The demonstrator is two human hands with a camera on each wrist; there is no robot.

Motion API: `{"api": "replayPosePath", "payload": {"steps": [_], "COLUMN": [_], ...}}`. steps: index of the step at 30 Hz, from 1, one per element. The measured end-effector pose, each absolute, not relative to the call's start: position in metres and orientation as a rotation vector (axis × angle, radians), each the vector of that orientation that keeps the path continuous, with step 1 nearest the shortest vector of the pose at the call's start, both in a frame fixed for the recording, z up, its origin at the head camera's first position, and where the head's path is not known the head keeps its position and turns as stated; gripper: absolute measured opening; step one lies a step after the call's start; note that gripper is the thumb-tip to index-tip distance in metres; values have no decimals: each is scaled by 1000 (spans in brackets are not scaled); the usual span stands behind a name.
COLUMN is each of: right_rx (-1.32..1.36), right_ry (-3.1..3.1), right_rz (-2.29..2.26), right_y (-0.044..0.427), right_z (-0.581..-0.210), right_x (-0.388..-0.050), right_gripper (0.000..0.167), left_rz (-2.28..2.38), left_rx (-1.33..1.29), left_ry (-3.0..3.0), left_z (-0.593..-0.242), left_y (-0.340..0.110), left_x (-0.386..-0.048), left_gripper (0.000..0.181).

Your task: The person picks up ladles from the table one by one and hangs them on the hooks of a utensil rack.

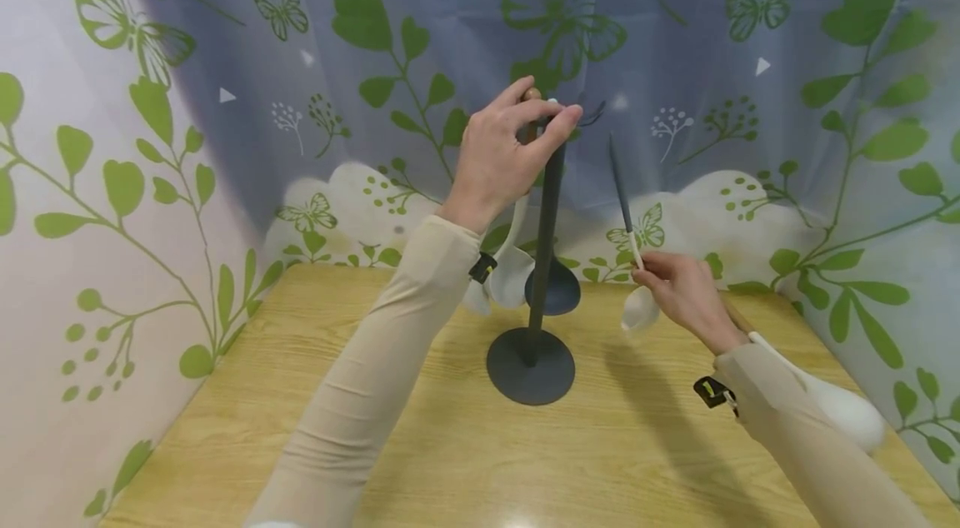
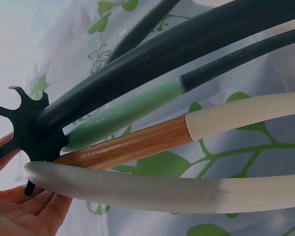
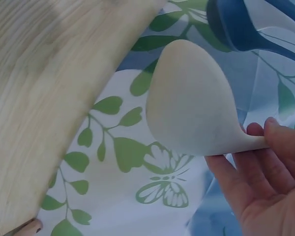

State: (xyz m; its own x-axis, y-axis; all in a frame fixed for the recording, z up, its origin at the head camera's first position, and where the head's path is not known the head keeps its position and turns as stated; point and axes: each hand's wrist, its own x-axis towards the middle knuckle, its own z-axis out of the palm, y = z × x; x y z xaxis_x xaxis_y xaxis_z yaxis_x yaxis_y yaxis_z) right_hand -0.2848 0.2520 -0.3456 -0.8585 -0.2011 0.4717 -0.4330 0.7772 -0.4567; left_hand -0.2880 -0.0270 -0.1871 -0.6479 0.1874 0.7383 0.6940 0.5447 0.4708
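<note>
A dark utensil stand (image 1: pixel 550 220) with a hooked top (image 2: pixel 27 123) rises from a round base. My left hand (image 1: pixel 506 141) grips its top by the hooks. From it hang a dark blue ladle (image 1: pixel 557 292), a white utensil (image 1: pixel 512 276) and another pale one partly behind. Their green handle (image 2: pixel 128 115), wooden handle (image 2: pixel 132 143) and grey handle (image 2: pixel 128 189) show in the left wrist view. To the stand's right, my right hand (image 1: pixel 686 295) pinches a white ladle (image 3: pixel 191 103) near its bowl. Its dark grey handle points up; the bowl hangs below my fingers, above the table.
Another white utensil (image 1: pixel 847 415) with a wooden handle lies on the wooden table (image 1: pixel 450 461) at the right, partly behind my right forearm. A curtain (image 1: pixel 465 3) with green leaves and butterflies surrounds the table's back and sides.
</note>
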Motion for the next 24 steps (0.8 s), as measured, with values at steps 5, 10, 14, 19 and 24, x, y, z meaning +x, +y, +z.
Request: {"api": "replayPosePath", "payload": {"steps": [5, 10, 14, 19, 24], "right_rx": [447, 427, 421, 387, 379], "right_ry": [-2537, -2493, -2429, -2359, -2270], "right_rz": [906, 998, 1031, 1046, 1052], "right_y": [249, 246, 244, 241, 238], "right_z": [-339, -335, -335, -334, -334], "right_x": [-284, -284, -283, -281, -279], "right_gripper": [27, 35, 38, 39, 37], "left_rz": [-1028, -1029, -1025, -1031, -1031], "left_rx": [-705, -695, -696, -710, -718], "left_ry": [-2135, -2136, -2129, -2112, -2105], "left_z": [-187, -189, -189, -188, -189], "left_y": [-26, -26, -26, -25, -26], "left_x": [-288, -288, -288, -287, -287], "left_gripper": [34, 34, 34, 33, 33]}}
